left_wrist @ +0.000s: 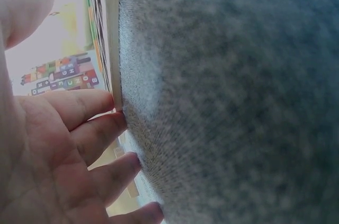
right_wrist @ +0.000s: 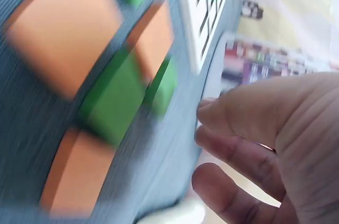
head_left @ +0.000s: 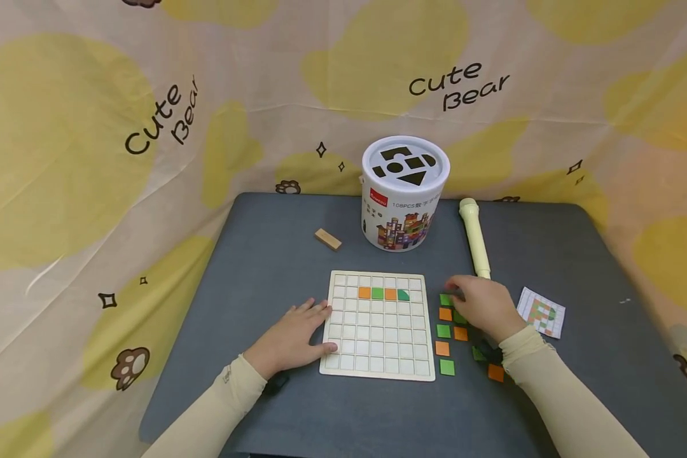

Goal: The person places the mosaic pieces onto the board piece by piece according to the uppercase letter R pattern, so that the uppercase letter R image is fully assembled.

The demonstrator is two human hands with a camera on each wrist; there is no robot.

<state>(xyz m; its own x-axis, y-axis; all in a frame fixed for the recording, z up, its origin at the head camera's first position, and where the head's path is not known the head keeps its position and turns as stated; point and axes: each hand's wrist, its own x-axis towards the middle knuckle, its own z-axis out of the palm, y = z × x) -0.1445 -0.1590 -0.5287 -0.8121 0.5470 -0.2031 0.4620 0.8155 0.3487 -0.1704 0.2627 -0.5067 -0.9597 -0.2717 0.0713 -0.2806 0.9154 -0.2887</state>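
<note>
A pale square grid board lies on the table. Near its top, one row holds an orange tile, a green tile, a second orange tile and a darker green tile with a rounded corner. My left hand rests at the board's left edge, fingers spread and touching it. Right of the board, my right hand hovers over loose green and orange tiles, its fingers loosely bent. In the right wrist view, the thumb is close to the fingers, with no tile visible between them.
Loose tiles, among them a green tile and an orange tile, lie right of the board. A pattern card is farther right. Behind stand a white bucket, a pale yellow stick and a wooden block.
</note>
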